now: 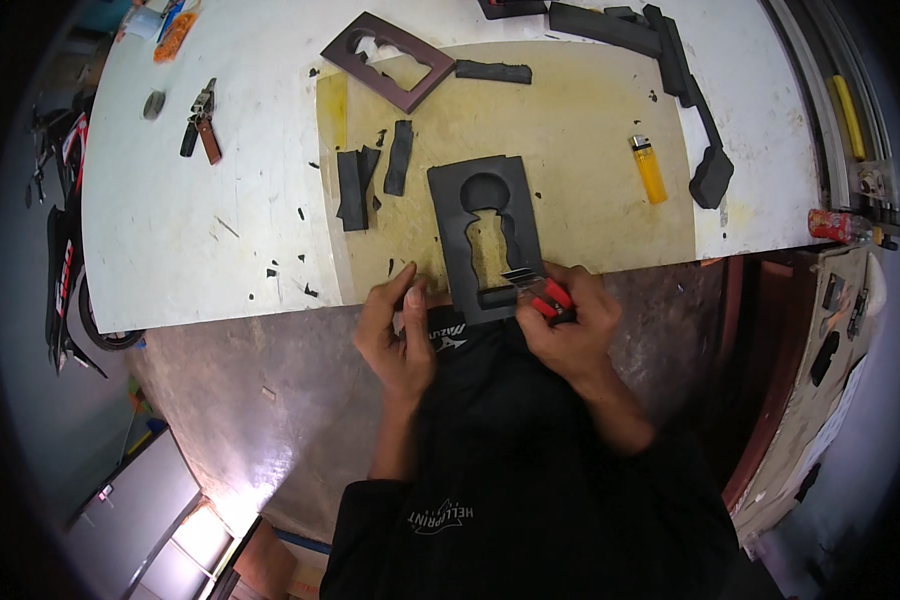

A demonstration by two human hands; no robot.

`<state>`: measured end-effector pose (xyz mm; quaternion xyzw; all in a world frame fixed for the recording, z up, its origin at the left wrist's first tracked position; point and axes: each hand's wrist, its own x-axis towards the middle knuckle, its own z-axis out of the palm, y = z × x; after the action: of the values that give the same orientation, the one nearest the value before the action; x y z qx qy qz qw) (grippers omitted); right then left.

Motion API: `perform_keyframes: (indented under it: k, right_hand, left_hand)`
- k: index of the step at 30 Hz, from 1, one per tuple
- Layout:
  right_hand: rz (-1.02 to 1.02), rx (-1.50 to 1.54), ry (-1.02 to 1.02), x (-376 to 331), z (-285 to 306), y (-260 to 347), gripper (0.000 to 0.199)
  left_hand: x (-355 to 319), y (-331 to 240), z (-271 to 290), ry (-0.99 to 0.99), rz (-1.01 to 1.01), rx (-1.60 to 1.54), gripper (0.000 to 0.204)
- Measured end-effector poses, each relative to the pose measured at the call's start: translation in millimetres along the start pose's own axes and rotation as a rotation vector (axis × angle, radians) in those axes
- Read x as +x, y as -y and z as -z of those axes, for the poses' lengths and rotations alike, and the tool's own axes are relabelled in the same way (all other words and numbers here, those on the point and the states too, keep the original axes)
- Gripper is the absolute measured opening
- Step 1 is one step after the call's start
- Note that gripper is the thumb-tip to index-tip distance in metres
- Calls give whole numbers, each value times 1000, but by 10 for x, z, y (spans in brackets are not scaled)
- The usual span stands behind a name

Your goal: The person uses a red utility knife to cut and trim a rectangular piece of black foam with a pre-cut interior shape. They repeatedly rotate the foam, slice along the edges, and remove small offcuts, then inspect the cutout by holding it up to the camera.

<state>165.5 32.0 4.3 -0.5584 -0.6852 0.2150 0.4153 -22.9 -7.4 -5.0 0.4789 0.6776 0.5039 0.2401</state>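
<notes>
In the head view, my right hand [578, 325] is closed around a red-and-black cutter [550, 300], its blade over the lower right of the black block [454, 240]; that block, with its shaped cut-out, lies at the centre of the frame, its lower end at the table [220, 280] edge; my left hand [395, 335] is at its lower left, thumb and fingers apart; whether a fingertip touches it I cannot tell; black strips [352, 190] lie left of centre, a maroon frame [427, 82] at upper centre, a yellow lighter [650, 172] right of centre.
</notes>
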Motion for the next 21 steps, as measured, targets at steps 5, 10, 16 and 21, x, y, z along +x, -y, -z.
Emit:
perform_keyframes:
  k: [5,10,16,21]
  right_hand:
    - [52,19,-15,23,-62,36,31]
    - [-13,48,-19,39,-97,82,28]
    - [-58,85,-18,67,-155,69,25]
    - [-72,91,-10,45,-181,61,25]
  left_hand:
    - [133,-156,-99,141,-151,4,31]
    - [110,-153,-175,123,-61,-59,32]
    - [139,-208,-207,110,4,-77,32]
    - [123,-177,-201,102,45,-112,32]
